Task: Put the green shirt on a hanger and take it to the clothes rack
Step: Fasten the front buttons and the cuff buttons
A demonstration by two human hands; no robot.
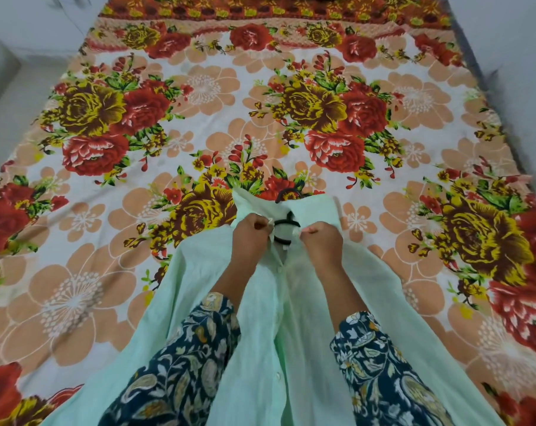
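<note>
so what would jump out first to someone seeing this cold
The loud bedsheet of red and yellow roses fills the frame. At bottom centre lies a pale green button-front shirt, its collar pinched by the left hand and right hand, with a black hanger showing at the open neck.

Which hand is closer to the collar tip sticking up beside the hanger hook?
Left. The left hand pinches the shirt just below that collar tip; the right hand grips the other side, across the hanger.

Shirt (pixel 294 333) on bed (pixel 217 124) near front edge, hanger (pixel 286 223) inside its collar
</note>
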